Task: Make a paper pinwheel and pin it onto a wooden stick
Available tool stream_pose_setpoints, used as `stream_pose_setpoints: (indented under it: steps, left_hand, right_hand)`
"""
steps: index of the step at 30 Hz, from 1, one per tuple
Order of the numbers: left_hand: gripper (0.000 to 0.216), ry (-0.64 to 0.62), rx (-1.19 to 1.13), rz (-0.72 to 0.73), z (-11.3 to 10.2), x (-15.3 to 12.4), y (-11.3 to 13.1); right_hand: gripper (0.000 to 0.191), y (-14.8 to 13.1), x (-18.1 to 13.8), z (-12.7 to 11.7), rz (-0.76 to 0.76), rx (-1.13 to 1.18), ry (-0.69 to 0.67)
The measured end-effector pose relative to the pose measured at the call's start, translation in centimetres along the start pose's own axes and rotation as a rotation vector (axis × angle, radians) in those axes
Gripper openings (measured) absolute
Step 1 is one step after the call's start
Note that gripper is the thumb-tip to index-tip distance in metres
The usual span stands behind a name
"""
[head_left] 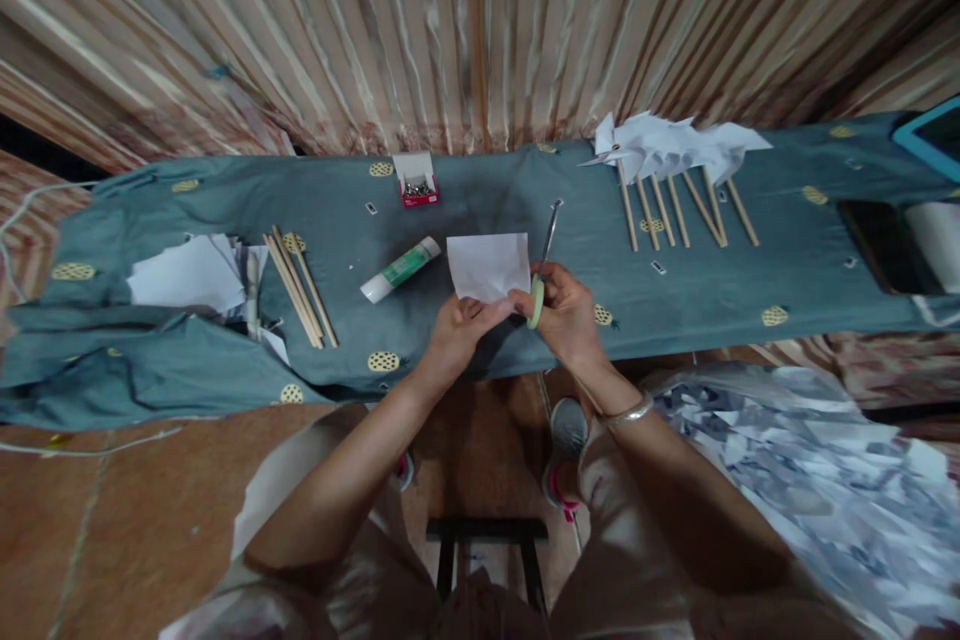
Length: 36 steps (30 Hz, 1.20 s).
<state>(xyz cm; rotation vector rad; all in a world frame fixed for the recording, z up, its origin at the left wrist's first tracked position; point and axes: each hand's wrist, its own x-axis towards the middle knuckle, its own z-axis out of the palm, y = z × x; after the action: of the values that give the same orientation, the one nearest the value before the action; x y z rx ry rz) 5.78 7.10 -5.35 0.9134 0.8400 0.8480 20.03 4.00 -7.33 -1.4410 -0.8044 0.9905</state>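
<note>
A small white sheet of paper [489, 265] is pinched along its near edge by my left hand [463, 330]. My right hand [564, 315] holds a pair of scissors [537, 300] with pale green handles; its blades point away from me, beside the paper's right edge. Fingertips of the right hand also meet the paper's lower right corner. Just left of the paper lies a glue stick [401, 270] with a green and white label. Behind it stands an open red box [418, 185] of small metal pins or tacks.
Several paper pinwheels on sticks [675, 150] lie at the back right. Loose wooden sticks [296, 290] and a stack of white paper [187, 275] are at left. A dark phone [885, 245] rests far right. Below, a clear bag of paper scraps [817, 480] stands near my right arm.
</note>
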Motion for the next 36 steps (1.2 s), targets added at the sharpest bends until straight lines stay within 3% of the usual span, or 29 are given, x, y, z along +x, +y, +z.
stream_pose_setpoints:
  steps: [6,11,16,21,27,36]
  left_hand:
    - [0.034,0.152,-0.015,0.013,0.0,0.3,-0.5]
    - [0.036,0.184,-0.073,-0.029,-0.3,0.5,-0.6]
    - [0.038,0.187,-0.075,0.035,-0.5,0.7,0.0]
    - [0.034,0.277,-0.06,0.103,-1.5,1.5,1.7]
    - [0.035,0.36,-0.065,0.135,-2.7,2.3,2.8]
    - [0.04,0.353,-0.105,0.142,-2.7,2.4,2.7]
  right_hand:
    - [0.049,-0.2,-0.3,0.7,0.024,0.081,-0.038]
    - [0.051,-0.2,-0.2,0.8,0.048,0.144,-0.083]
    - [0.049,-0.7,-0.5,0.7,0.047,0.097,-0.144]
    - [0.051,-2.0,-1.8,0.5,0.052,0.085,-0.289]
    - [0.052,-2.5,-2.9,0.1,0.187,0.01,-0.575]
    - [0.052,-2.8,-3.1,0.2,0.274,-0.041,-0.632]
